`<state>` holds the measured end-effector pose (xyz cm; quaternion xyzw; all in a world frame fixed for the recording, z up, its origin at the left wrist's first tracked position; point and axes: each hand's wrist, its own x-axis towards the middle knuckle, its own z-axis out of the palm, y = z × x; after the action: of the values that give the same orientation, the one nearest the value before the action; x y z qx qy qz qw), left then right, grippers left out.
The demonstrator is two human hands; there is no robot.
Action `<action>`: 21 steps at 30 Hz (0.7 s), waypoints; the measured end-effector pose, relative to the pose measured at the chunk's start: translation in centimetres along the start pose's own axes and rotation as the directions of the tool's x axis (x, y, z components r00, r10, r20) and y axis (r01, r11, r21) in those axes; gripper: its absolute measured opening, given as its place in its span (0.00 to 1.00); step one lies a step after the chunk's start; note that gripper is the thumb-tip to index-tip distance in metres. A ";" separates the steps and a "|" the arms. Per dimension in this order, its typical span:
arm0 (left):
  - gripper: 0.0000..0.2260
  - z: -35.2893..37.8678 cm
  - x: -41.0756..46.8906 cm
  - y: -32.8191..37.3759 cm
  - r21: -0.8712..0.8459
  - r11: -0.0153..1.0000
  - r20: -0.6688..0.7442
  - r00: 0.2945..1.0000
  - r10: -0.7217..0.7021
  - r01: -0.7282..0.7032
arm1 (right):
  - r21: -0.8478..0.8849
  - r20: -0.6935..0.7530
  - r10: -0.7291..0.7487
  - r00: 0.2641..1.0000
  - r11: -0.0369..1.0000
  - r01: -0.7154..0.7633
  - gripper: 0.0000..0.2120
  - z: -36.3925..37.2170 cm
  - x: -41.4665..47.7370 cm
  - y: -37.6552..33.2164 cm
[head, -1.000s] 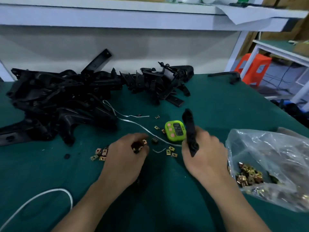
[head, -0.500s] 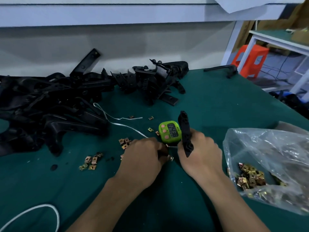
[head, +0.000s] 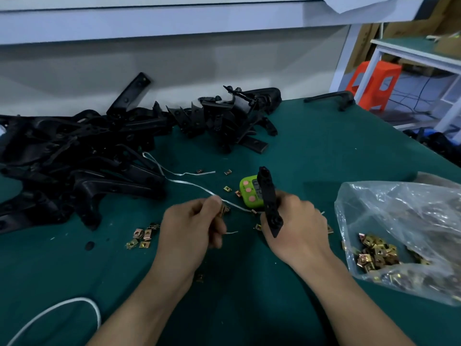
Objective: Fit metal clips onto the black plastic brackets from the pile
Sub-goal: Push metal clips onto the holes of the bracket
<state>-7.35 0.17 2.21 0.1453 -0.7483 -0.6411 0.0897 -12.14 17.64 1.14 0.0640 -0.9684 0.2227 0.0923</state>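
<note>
Two hands of yours are over the green table (head: 311, 151). Your right hand (head: 296, 231) has its fingers curled tight round one black bracket (head: 268, 196). The bracket stands nearly upright, pointed end down.

Your left hand (head: 192, 228) pinches one small metal clip (head: 224, 210) between thumb and first finger. It is just left of the bracket and not touching it. The clip looks blurry.

One big pile of brackets (head: 87, 158) lies at the far left, too tangled to count. One lone black part (head: 331, 98) lies at the far right edge.

One clear bag (head: 411, 221) sits to your right and holds a heap of clips (head: 374, 253), too many to count. One little bunch of clips (head: 141, 237), about four, lies left of your left hand. Four loose clips (head: 226, 188) lie apart beyond your hands, beside one green timer (head: 247, 189) with three pink buttons. A few more peek out by your right hand.

One thin white strip (head: 189, 182) runs across the table behind your left hand. One white cord (head: 62, 308) curves at the near left.
</note>
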 end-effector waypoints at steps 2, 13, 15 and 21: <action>0.14 -1.0 -1.0 -0.5 -0.225 0.963 0.091 0.988 -0.128 0.145 | -0.046 0.016 -0.025 1.000 0.999 0.026 0.03 0.2 -0.1 -0.3; 0.16 -3.1 -1.2 -2.0 -0.263 0.965 0.069 0.998 0.014 0.005 | -0.066 0.104 -0.149 0.983 0.985 0.156 0.02 1.0 -1.2 -2.2; 0.15 -3.0 -1.3 -2.2 -0.235 0.972 0.064 0.997 0.034 -0.018 | -0.063 0.105 -0.132 0.986 0.988 0.139 0.01 1.0 -1.2 -2.2; 0.14 -2.9 -1.6 -2.1 -0.231 0.973 0.066 0.997 0.034 -0.018 | -0.085 0.126 -0.126 0.984 0.987 0.137 0.03 1.1 -1.3 -2.3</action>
<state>-4.72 -2.28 0.69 0.1019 -0.6735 -0.7268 0.0883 -10.61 15.24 0.86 0.1369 -0.9751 0.1665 0.0513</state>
